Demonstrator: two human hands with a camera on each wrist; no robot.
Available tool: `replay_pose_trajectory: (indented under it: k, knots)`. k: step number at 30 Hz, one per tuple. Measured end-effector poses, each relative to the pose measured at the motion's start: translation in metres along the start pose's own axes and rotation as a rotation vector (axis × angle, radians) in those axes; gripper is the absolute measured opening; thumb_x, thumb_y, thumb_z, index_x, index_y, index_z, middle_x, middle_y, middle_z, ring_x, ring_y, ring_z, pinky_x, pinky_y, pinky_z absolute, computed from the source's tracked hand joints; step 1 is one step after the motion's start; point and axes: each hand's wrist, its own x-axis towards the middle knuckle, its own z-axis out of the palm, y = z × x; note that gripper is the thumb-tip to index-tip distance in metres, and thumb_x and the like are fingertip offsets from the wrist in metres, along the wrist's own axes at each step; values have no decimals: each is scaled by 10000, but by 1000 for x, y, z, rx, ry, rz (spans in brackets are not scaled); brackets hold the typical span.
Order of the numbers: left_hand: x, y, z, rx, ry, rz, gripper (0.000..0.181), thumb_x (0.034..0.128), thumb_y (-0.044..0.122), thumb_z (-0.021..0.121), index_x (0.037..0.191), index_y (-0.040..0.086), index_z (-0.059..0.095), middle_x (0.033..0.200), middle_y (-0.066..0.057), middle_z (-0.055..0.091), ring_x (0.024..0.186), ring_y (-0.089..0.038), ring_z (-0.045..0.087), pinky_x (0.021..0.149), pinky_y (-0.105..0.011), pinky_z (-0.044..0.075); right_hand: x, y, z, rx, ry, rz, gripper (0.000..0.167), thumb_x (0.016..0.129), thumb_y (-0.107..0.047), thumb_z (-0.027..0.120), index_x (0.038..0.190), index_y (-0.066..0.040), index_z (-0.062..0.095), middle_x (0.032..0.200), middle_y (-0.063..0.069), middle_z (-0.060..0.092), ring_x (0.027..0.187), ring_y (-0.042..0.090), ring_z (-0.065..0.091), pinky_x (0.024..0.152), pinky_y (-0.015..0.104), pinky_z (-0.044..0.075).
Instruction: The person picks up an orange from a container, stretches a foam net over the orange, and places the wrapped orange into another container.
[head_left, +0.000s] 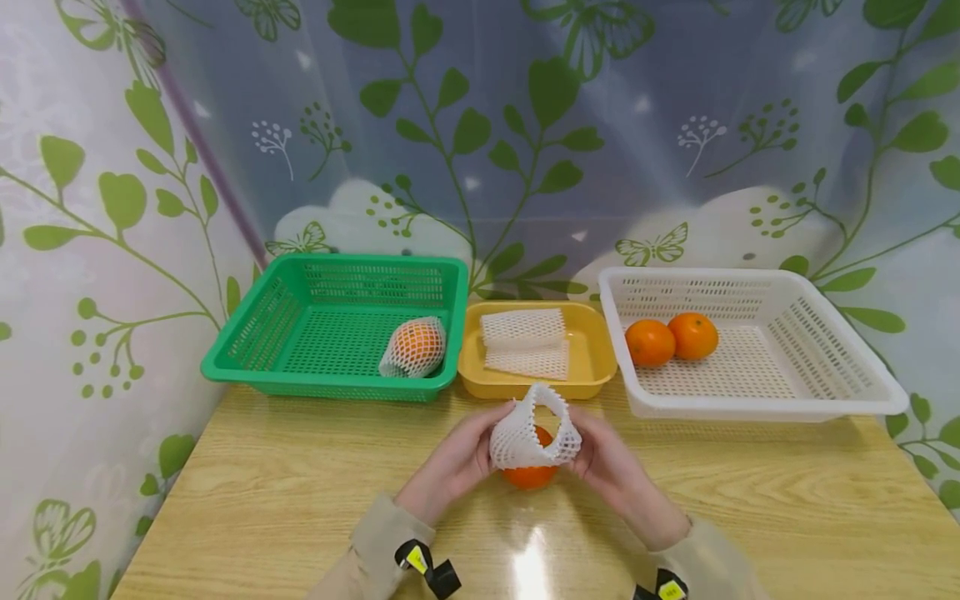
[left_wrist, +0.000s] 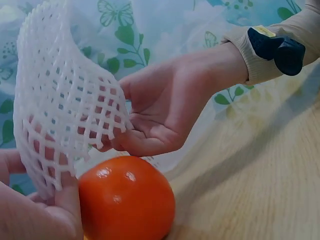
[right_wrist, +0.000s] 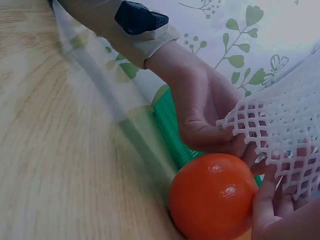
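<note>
A white foam fruit net (head_left: 517, 439) is stretched wide between both hands, its mouth spread over an orange (head_left: 529, 477) on the table. My left hand (head_left: 460, 454) grips the net's left edge, thumb outside and fingers partly inside the mesh. Its right edge is pinched by my right hand (head_left: 609, 458). In the left wrist view the orange (left_wrist: 127, 200) sits just below the net's lower rim, beside the left fingertips. From the right wrist the orange (right_wrist: 212, 197) shows resting on the wood, with the net (right_wrist: 285, 130) above and to its right.
A green basket (head_left: 330, 385) at the left holds a netted orange (head_left: 417, 343). Flat foam nets (head_left: 525, 342) lie in a yellow tray (head_left: 592, 333) in the middle. Two bare oranges (head_left: 693, 336) sit in a white basket (head_left: 765, 408) at the right. A patterned curtain hangs behind.
</note>
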Motion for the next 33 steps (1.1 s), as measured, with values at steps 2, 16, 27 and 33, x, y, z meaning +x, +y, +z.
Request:
replay_pose_trajectory:
  k: [2, 16, 27, 33]
  knots:
    - [0, -2, -2, 3, 2, -11, 358, 1080, 220, 471, 1339, -13, 550, 1085, 6, 695, 971, -82, 669, 809, -192, 562, 0, 3, -1, -6, 26, 20, 352, 1102, -181, 377, 1020, -184, 720, 948, -39, 708, 833, 65, 653, 723, 187, 553]
    - [2, -15, -11, 91, 197, -4, 461, 1003, 245, 622, 1342, -63, 570, 1128, -61, 687, 997, -134, 658, 886, -278, 571, 2, 17, -12, -109, 158, 114, 239, 1089, -229, 462, 1052, -165, 689, 932, -41, 720, 799, 62, 659, 713, 201, 563]
    - [4, -26, -15, 87, 280, -28, 469, 1013, 279, 605, 1327, -67, 562, 1045, -61, 664, 915, -134, 643, 766, -264, 579, 8, 23, -15, -245, 274, 137, 352, 1089, -246, 451, 1340, -25, 564, 959, -44, 719, 799, 91, 639, 698, 239, 533]
    - [3, -29, -13, 140, 295, -28, 496, 1043, 300, 548, 1356, -84, 532, 1032, -66, 666, 892, -131, 640, 742, -279, 576, 9, 24, -17, -354, 280, 145, 488, 1102, -209, 392, 1501, 72, 367, 969, -16, 708, 794, 100, 618, 663, 253, 521]
